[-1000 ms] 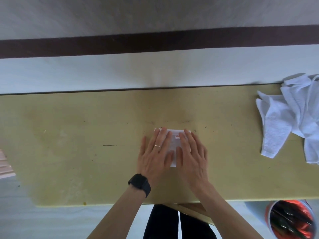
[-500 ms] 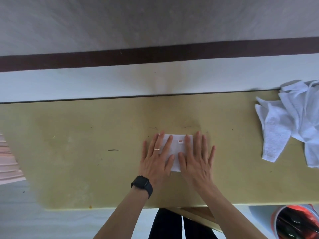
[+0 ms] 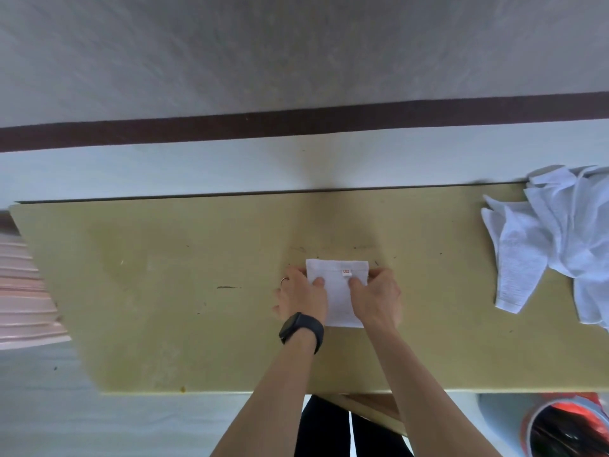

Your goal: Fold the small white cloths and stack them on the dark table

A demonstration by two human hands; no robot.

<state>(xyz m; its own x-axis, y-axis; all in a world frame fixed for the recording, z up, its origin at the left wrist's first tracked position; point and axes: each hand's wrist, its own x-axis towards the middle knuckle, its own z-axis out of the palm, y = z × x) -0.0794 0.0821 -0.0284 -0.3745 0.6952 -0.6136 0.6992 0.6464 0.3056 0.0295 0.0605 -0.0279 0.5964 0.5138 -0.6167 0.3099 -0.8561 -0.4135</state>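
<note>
white folded cloth (image 3: 339,291) pinched at both side edges by left hand (image 3: 301,296), right hand (image 3: 377,300).

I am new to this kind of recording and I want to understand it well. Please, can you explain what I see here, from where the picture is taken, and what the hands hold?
There is no machine here. A person wears a camera on the head, and it looks forward and down, so you see that person's own arms from above. The left hand, with a black watch on the wrist, and the right hand grip a folded white cloth by its two sides, thumbs on top. The cloth lies on a yellowish table. At the right end of the table lies a loose pile of unfolded white cloths. The hands hold nothing else.
</note>
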